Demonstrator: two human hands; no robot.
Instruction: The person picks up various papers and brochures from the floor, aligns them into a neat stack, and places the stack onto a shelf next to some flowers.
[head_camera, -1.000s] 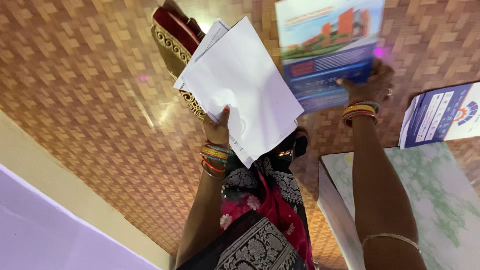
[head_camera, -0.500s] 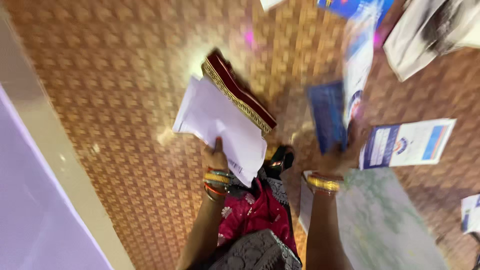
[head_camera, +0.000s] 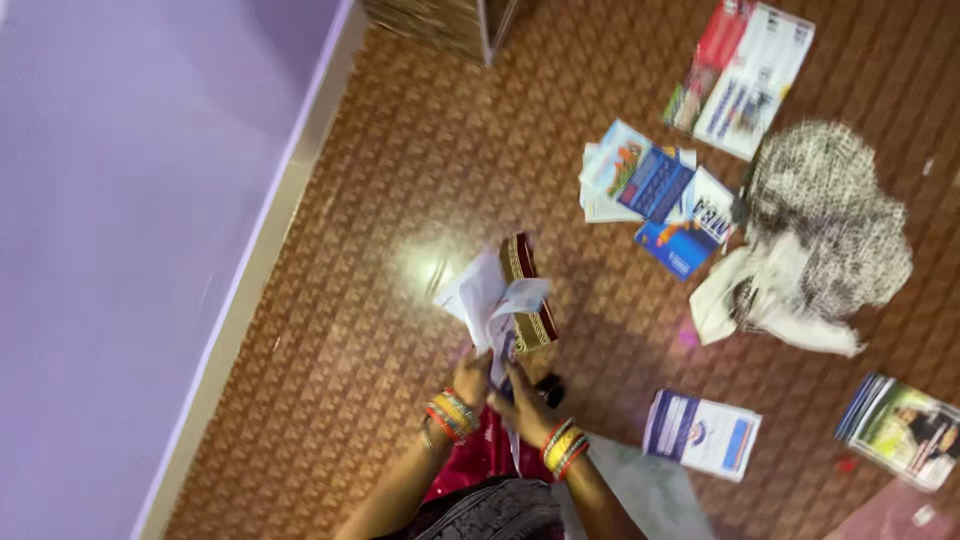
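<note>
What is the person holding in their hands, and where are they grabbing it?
Both hands, left hand and right hand, hold a bunch of white papers by its near, lower edge.

Dim warm indoor light; glare patch on floor (head_camera: 420, 265); slight motion blur.

Patterned brown floor (head_camera: 380, 200), bounded on the left by a lilac wall (head_camera: 130, 200) with a pale skirting strip (head_camera: 262, 260); a brown woven piece of furniture (head_camera: 440, 22) stands at the top edge. Loose printed matter on the floor: a red-and-white leaflet (head_camera: 745, 75) near the top right corner, an overlapping pile of blue brochures (head_camera: 655, 195) at upper centre, a single blue-and-white pamphlet (head_camera: 702, 434) lower centre, and a stack of glossy booklets (head_camera: 905, 430) at the right edge. A crumpled speckled cloth (head_camera: 825, 225) lies heaped just right of the brochure pile, over a cream cloth (head_camera: 760, 300).
</note>
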